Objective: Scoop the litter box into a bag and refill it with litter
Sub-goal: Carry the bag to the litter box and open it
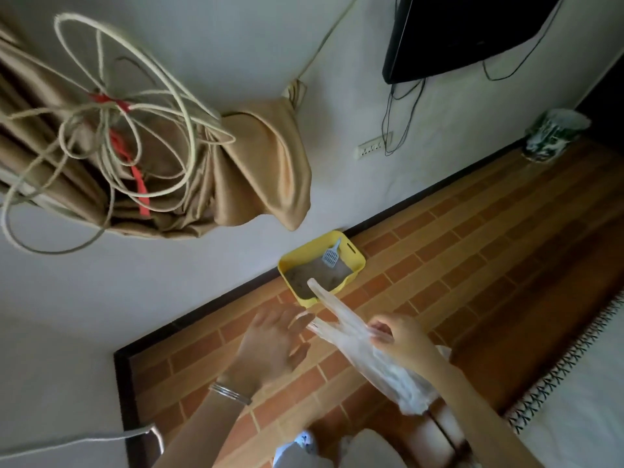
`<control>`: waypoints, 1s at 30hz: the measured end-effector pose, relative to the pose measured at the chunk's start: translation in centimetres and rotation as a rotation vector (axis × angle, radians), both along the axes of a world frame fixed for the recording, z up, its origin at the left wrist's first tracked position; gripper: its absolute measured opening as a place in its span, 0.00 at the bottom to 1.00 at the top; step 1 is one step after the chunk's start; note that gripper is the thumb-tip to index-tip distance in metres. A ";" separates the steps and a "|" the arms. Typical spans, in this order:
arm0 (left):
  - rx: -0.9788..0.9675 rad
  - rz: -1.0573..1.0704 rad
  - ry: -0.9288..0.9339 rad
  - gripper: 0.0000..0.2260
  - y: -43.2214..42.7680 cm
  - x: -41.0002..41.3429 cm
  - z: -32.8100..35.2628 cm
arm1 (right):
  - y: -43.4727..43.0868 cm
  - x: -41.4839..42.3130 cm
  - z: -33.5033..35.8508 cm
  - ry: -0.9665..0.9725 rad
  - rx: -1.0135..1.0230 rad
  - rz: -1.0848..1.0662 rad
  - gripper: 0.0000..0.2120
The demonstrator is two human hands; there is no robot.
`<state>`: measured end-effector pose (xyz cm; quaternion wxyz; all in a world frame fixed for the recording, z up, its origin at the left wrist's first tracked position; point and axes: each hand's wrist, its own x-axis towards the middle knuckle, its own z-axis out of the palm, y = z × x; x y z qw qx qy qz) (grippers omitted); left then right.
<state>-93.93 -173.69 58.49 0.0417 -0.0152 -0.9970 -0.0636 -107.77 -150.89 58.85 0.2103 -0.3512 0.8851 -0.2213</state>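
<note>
Here right hand (401, 336) pinches clear plastic bag (368, 352); left hand (270, 342) open, fingers spread, just beside bag handle.

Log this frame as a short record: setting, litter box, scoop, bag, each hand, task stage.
setting: brick-pattern floor beside a pale wall
litter box: yellow, on the floor against the wall, litter inside
scoop: pale blue, lying in the box, untouched
bag: clear plastic, unopened, stretched out toward the box
right hand: pinches the bag
left hand: fingers spread, reaching toward the bag's handle, holding nothing
task stage: bag being readied, scooping not yet begun
</note>
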 end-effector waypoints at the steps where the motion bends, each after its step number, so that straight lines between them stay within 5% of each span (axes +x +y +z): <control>1: 0.002 -0.009 -0.017 0.22 -0.4 -0.8 -0.3 | -0.3 -0.6 -0.3 -0.007 -0.004 -0.011 0.07; 18: 0.057 0.050 -0.126 0.22 -3.9 -16.2 -2.3 | -3.5 -18.7 -3.6 -0.085 0.052 0.053 0.08; 30: 0.076 0.255 0.017 0.21 -1.2 -31.7 -1.8 | -5.3 -38.4 0.0 -0.038 0.062 0.236 0.09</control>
